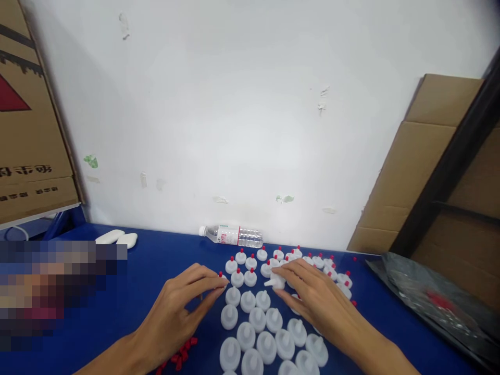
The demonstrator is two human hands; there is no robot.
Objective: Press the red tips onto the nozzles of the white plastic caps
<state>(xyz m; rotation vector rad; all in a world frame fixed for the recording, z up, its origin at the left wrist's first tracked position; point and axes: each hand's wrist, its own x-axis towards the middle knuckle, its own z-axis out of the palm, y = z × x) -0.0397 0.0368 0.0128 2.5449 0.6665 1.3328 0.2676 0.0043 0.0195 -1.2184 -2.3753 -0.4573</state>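
Blue table [156, 260], white caps [258, 317], bottle [230, 235], cardboard [394, 187]

I'm seeing a deep blue tabletop [156, 260], white nozzle caps [258, 319] across it, far ones tipped red, loose red plugs [182, 357], a clear bottle [230, 235] with red-and-white label, brown cardboard [414, 172].

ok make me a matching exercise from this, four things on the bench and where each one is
Things:
1. water bottle
2. loose red tips
3. black bag
4. tipped white cap

Places:
A. held at the fingertips of the right hand
B. on its side against the wall
C. beside the wrist of the left hand
D. at the right end of the table

Pairs: 1-B, 2-C, 3-D, 4-A
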